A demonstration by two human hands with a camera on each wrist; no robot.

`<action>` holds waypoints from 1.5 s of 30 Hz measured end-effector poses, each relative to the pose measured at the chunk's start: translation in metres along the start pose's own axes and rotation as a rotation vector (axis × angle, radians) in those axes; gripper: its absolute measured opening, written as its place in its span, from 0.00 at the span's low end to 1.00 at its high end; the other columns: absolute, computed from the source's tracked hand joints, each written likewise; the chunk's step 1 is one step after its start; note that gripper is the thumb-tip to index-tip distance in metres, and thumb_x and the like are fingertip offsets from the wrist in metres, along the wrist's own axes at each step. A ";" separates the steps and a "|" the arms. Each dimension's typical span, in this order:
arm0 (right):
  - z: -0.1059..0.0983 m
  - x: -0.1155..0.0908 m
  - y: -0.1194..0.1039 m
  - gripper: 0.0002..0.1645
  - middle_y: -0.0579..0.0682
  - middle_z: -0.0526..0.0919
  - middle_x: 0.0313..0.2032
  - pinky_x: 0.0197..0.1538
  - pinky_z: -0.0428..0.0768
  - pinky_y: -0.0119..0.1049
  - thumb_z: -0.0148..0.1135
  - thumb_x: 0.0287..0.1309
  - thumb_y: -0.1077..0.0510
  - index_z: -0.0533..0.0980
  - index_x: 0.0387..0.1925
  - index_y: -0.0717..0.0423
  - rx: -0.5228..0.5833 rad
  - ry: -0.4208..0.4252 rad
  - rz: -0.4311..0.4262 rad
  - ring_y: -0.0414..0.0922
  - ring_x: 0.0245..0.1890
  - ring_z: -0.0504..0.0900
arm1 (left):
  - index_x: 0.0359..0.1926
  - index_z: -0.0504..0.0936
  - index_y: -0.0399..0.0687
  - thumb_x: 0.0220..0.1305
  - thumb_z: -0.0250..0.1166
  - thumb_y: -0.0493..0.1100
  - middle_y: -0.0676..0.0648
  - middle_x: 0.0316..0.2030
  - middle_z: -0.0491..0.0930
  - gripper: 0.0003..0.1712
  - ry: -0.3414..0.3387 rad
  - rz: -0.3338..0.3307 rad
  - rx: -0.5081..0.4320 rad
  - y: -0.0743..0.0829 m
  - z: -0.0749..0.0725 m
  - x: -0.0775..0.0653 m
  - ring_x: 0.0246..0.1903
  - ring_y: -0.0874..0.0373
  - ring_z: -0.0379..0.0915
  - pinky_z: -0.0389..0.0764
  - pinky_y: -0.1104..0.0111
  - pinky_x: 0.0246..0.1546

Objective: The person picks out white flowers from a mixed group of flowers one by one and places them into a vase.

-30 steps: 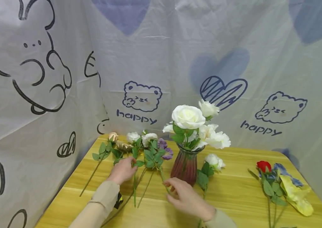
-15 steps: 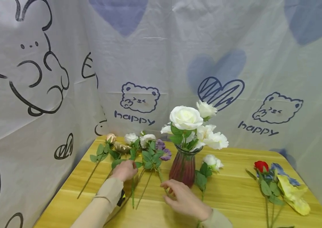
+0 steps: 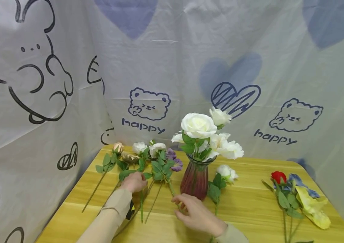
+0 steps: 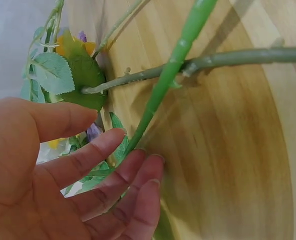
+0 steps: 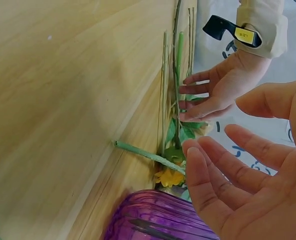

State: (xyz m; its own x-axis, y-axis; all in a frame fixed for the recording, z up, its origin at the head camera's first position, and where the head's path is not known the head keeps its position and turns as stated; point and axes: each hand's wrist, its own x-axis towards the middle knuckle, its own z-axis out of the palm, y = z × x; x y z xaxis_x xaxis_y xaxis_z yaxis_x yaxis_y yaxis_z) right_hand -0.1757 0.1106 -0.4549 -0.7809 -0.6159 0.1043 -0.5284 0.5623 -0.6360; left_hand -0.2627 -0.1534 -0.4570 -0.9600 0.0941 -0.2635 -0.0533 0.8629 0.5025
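Note:
My left hand (image 3: 133, 182) hovers over the flowers at the left of the table. In the left wrist view its loosely bent fingers (image 4: 132, 167) lie right at a bright green stem (image 4: 170, 65), with the thumb apart from it. My right hand (image 3: 200, 214) is in front of the ribbed pinkish-purple glass vase (image 3: 194, 182), fingers relaxed and spread from the thumb. Near its fingertips a green stem end (image 5: 142, 151) points out over the table in the right wrist view. The vase holds several white flowers (image 3: 198, 125).
A peach rose (image 3: 118, 147), white roses (image 3: 157, 150) and purple petals (image 3: 175, 160) lie at the back left. Right of the vase lies another white flower (image 3: 226, 172). Red (image 3: 278, 177), blue and yellow flowers (image 3: 313, 207) lie far right. Printed cloth (image 3: 172, 67) hangs behind the table.
The head view shifts slightly left. My left hand and forearm move a little to the right over the stems, uncovering a stem beside the sleeve. The right hand stays nearly in place.

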 end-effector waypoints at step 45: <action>-0.005 -0.011 0.018 0.15 0.54 0.86 0.46 0.40 0.83 0.26 0.61 0.66 0.61 0.79 0.52 0.62 0.029 0.104 0.013 0.34 0.37 0.81 | 0.57 0.73 0.29 0.78 0.52 0.43 0.52 0.29 0.84 0.20 -0.074 -0.151 -1.128 -0.025 0.007 0.020 0.22 0.70 0.77 0.80 0.82 0.26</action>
State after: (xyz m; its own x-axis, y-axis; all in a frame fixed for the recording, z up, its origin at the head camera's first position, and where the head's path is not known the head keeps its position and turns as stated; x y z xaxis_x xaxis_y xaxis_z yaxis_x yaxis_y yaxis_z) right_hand -0.1784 0.1299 -0.4639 -0.8187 -0.5473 0.1735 -0.5093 0.5529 -0.6595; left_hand -0.2789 -0.1696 -0.4801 -0.9063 0.0884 -0.4132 -0.4193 -0.0673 0.9053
